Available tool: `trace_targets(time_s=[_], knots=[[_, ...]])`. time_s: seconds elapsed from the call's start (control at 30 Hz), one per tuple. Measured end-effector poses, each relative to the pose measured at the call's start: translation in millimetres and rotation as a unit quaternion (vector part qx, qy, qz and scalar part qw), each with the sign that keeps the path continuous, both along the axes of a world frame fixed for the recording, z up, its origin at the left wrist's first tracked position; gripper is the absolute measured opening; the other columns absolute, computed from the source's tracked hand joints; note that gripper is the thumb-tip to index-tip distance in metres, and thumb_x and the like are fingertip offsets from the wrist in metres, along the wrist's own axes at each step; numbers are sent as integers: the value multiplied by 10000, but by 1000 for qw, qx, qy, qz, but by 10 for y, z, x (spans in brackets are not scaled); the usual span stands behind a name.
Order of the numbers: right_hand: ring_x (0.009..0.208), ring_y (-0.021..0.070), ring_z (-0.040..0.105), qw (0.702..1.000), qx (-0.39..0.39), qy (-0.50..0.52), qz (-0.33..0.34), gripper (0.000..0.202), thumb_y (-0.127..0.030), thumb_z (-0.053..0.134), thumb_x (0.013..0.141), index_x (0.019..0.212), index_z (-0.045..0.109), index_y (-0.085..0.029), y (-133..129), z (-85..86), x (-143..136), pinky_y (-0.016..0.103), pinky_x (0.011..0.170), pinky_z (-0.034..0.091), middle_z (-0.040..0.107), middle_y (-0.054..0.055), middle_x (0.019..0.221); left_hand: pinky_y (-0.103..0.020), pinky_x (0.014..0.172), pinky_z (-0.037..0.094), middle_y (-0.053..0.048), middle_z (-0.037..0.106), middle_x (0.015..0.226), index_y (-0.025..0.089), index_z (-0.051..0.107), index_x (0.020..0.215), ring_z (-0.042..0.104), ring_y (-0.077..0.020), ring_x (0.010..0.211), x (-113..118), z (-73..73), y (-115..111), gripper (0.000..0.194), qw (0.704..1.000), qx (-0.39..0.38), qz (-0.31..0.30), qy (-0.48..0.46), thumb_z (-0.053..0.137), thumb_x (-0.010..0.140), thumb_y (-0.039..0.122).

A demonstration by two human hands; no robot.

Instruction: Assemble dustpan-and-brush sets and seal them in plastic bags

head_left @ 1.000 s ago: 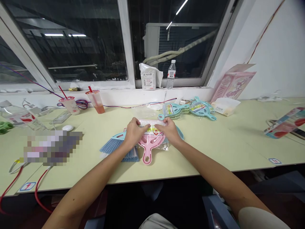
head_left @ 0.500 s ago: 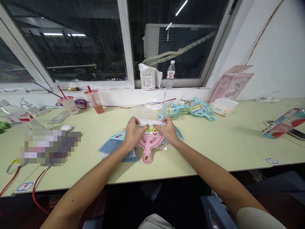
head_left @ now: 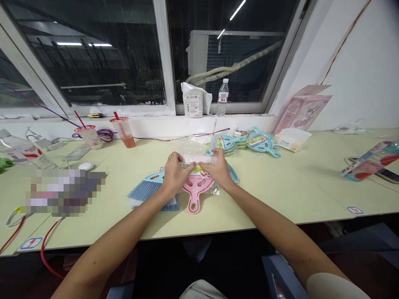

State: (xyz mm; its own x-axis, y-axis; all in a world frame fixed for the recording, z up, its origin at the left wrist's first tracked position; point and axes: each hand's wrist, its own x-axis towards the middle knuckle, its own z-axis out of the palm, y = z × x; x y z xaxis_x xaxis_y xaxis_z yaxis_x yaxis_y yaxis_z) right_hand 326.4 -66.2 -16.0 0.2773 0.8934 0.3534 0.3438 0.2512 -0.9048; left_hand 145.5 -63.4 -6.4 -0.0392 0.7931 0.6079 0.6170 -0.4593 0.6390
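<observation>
A pink dustpan-and-brush set (head_left: 196, 189) with a printed label lies on the table, its handle pointing toward me. My left hand (head_left: 175, 174) is closed on the far left of the set, thumb pressed on the label. On the far right, my right hand (head_left: 219, 169) grips it likewise, and the two thumbs almost meet. White bristles or clear wrapping show between my fingers; which, I cannot tell. Beside my left hand lies a brush (head_left: 146, 189) with blue bristles, partly under my forearm. A blue dustpan (head_left: 233, 174) is partly hidden behind my right hand.
Packed turquoise dustpan sets (head_left: 262, 143) lie at the back, near a tissue pack (head_left: 293, 140) and a pink box (head_left: 304, 110). Two drink cups (head_left: 126, 135) with straws stand back left. A water bottle (head_left: 222, 99) is on the sill. A phone (head_left: 388, 174) lies far right.
My right hand has shifted slightly left, its thumb closer to the left one. The pink set has barely moved; the rest looks the same.
</observation>
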Motion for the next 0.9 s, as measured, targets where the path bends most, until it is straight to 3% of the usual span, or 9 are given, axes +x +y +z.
trace_targets(time_s=[0.27,0.6,0.9], knots=[[695,172,606,971,1,166,173,575,-270,777,620,1109,476,-293,125,-22,158,303,656,501,630,-39,861,-324,692,358,6,510,828,243,433,838,498,-194,770,-45,45,-4,379,998,-8,-8,-54,789,757,345],[703,188,651,921,-77,266,275,423,-352,820,663,1037,653,-248,111,131,356,363,687,567,675,-8,778,-330,675,375,1,528,844,242,456,861,514,-193,766,-135,125,32,379,997,-24,14,-67,791,772,398],[749,168,664,893,-68,311,317,516,-323,864,667,1160,713,-297,168,41,406,350,752,590,703,-16,819,-311,642,387,-4,536,863,238,464,852,551,-190,789,-155,119,71,389,995,-18,23,-95,796,760,418]])
